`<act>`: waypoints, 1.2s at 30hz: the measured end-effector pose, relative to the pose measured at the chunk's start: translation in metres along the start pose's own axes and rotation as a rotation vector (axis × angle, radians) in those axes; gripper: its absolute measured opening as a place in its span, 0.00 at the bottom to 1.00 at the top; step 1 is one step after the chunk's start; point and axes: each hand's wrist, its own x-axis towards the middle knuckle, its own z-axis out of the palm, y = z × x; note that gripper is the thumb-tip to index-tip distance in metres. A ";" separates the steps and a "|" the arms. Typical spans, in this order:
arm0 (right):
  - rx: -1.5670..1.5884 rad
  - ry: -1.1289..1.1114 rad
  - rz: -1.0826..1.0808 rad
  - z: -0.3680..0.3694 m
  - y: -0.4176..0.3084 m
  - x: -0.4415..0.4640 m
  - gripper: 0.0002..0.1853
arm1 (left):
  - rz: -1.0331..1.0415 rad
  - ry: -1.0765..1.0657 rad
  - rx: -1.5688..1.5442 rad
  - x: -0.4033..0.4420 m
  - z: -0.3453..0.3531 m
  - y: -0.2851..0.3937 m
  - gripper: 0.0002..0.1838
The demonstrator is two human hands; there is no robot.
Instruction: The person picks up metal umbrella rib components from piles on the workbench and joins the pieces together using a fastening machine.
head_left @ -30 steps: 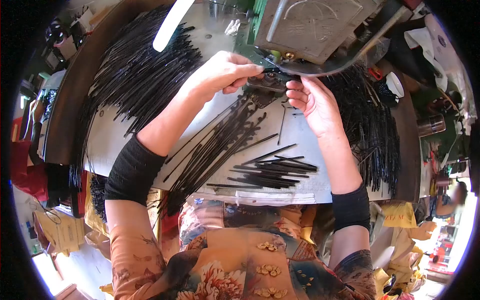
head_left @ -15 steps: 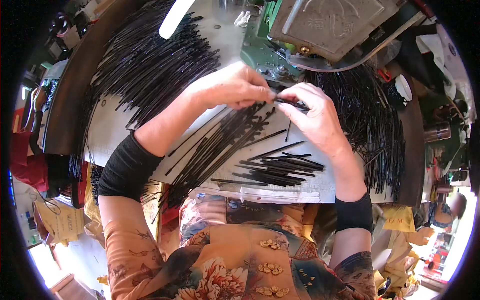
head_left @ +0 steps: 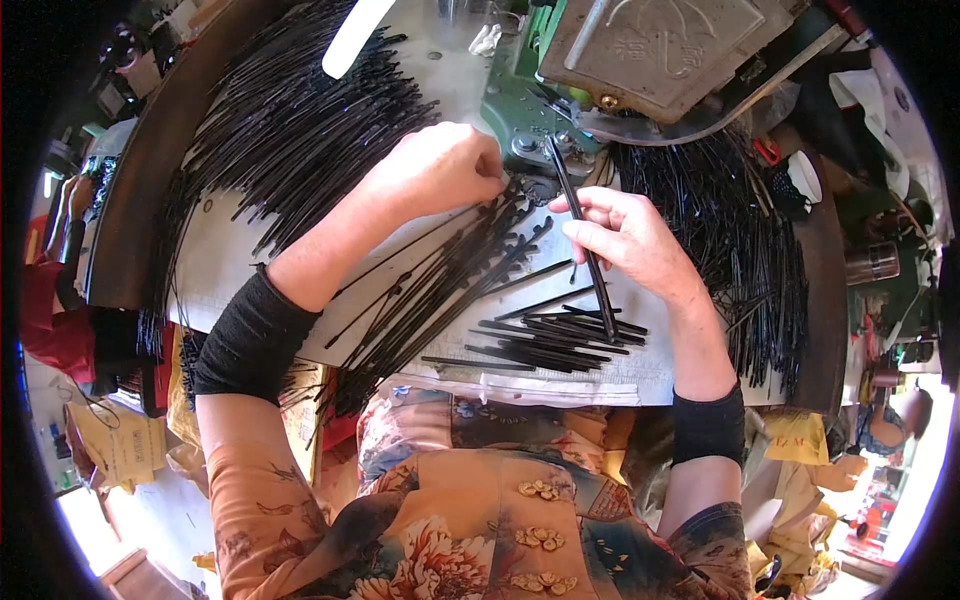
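My right hand pinches a short black strip between thumb and fingers. That strip slants from the green machine's base down over a small pile of short black strips. My left hand is closed, its fingers curled near the upper ends of a loose bunch of long black strips. Whatever those fingers hold, if anything, is hidden. Just beyond both hands stands a green machine with metal parts, and the two hands are apart.
A large heap of black strips covers the table's left side; another heap lies at right. The machine's metal cover overhangs the far side. A white lamp tube hangs above. At far left a person's arm shows.
My hands, together before, have separated. The left has drawn slightly left; the right has moved a little down and right, and its black strip now points toward me over the pile.
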 end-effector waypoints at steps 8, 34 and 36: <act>0.048 -0.061 0.057 -0.001 0.003 0.001 0.16 | 0.063 -0.038 -0.039 -0.001 0.000 0.000 0.11; 0.213 -0.034 0.040 0.008 0.003 -0.008 0.15 | -0.129 -0.003 -1.089 -0.005 0.005 0.025 0.16; 0.241 -0.031 0.031 0.008 0.004 -0.008 0.15 | -0.135 0.012 -1.084 -0.004 0.005 0.027 0.16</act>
